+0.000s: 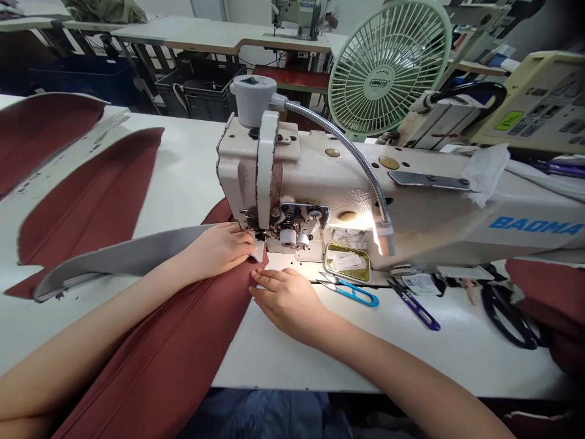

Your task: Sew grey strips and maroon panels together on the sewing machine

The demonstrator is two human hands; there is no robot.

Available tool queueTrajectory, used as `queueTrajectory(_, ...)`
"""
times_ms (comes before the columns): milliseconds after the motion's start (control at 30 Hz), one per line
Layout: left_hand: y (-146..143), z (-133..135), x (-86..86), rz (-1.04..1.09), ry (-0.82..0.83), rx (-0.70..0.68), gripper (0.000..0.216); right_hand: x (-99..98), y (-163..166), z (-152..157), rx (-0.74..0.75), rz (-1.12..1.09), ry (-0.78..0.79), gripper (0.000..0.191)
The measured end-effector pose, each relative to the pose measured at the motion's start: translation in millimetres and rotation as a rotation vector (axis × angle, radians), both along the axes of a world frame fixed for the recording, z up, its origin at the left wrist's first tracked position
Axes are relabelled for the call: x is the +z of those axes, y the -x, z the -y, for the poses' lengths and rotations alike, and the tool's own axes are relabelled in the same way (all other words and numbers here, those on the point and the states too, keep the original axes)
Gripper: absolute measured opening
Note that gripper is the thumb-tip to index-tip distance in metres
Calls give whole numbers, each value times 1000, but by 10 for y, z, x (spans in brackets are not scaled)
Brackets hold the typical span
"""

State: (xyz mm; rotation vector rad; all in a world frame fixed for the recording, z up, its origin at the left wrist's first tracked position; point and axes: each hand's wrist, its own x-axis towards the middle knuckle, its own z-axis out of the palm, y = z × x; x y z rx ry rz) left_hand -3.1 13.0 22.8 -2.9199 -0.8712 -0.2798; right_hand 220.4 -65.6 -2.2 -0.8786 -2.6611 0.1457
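Note:
A long maroon fabric panel [183, 347] with seam lines runs from the lower left up to the needle area of the sewing machine [301, 164]. A grey-backed piece [137, 251] lies along its left side, its end near the presser foot. My left hand [223, 247] is closed on the grey-backed piece, fingers together beside the needle area. My right hand [287, 299] has its fingertips together at the maroon panel's right edge, just in front of the machine; its thumb is hidden. The needle itself cannot be made out.
Blue thread snips [361, 294], purple snips [423, 314], black-handled scissors [509, 317] and a small tray [347, 263] lie to the right. A bendy lamp [386, 238] lights the machine bed. Maroon pieces [91, 195] lie at left. A green fan [388, 73] stands behind.

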Motion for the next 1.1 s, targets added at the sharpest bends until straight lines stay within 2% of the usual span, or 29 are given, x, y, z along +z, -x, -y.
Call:
queueTrajectory(167, -29, -26, 17, -11, -55, 2, 24, 20, 61, -76, -1, -14, 2, 28)
queueTrajectory(433, -51, -91, -76, -33, -83, -62, 17, 42, 131, -117, -20, 66, 13, 33)
queueTrajectory(567, -82, -131, -9, -14, -128, -86, 18, 36, 206, -90, -44, 124, -9, 38)
queueTrajectory(733, -95, -209, 55, -47, -140, -121, 23, -88, 368, -66, -89, 175, -112, 42)
queueTrajectory(867, -91, -254, 9, -55, -153, -74, 21, -145, 439, -78, -117, 211, -131, 44)
queueTrajectory(1100, -77, -289, -102, 15, -219, -66, 22, -49, 440, -126, -148, 213, -69, 47)
